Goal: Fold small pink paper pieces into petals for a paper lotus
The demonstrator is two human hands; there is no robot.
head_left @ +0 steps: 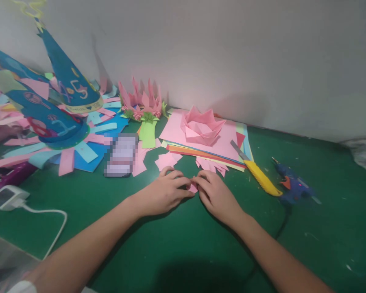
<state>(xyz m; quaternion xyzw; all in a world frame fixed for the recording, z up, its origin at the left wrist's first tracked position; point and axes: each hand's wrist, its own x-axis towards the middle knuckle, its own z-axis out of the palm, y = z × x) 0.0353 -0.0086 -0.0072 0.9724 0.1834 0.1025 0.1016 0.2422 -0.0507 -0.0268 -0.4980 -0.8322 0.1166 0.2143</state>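
Note:
A small piece of pink paper [192, 187] is pinched between my two hands, low over the green table. My left hand [167, 192] has its thumb and fingers closed on the paper's left side. From the other side, the fingertips of my right hand [215, 195] press on it too, hiding much of its shape. Just beyond my left hand lie loose pink paper pieces [167, 159]. More pink cut pieces [212, 165] spread out past my right hand. Behind them, a folded pink paper flower [201, 126] rests on a stack of coloured paper [171, 132].
A yellow cutter knife [262, 178] with its blade out and a blue glue gun [297, 187] lie on the right. At left stand blue paper cone hats [68, 77], a blurred phone [122, 154] and a white charger with cable [7, 198]. A pink paper crown [143, 101] sits by the wall.

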